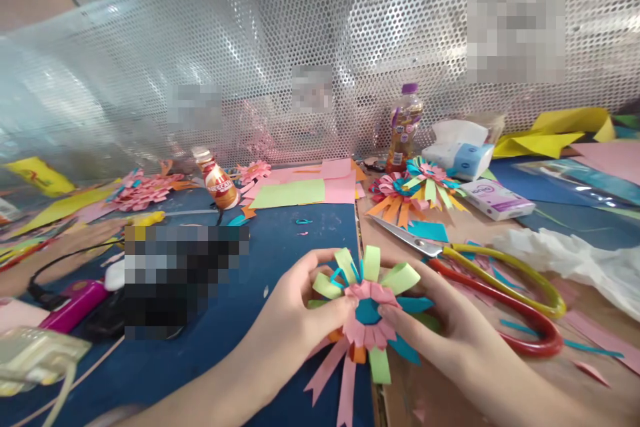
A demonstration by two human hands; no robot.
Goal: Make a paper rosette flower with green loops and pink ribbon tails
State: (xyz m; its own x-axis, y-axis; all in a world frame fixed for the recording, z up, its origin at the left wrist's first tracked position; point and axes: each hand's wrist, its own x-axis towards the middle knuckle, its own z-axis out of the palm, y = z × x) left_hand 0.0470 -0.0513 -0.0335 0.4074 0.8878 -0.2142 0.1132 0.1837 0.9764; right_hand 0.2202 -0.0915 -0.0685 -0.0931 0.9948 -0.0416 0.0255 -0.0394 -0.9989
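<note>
Between my two hands is a paper flower (373,333) with a pink fringed ring, a blue middle, looped light-green petals, blue and orange pieces, and pink strips hanging below. My left hand (313,300) grips its left side, the thumb pressed on the pink ring. From the right, my right hand (435,313) pinches it, thumb tip at the edge of the blue middle. The fingers behind the flower are mostly hidden. Close to my right hand lies a pair of scissors (433,250) with one yellow and one red handle, blades pointing away to the left.
Finished paper flowers (420,180) lie beyond the scissors, near a purple-capped bottle (404,127) and a tissue pack (463,150). Coloured sheets (290,193) and a small drink bottle (216,177) stand farther back. A magenta tool (75,303) with cables sits left. Perforated metal (310,33) closes the back.
</note>
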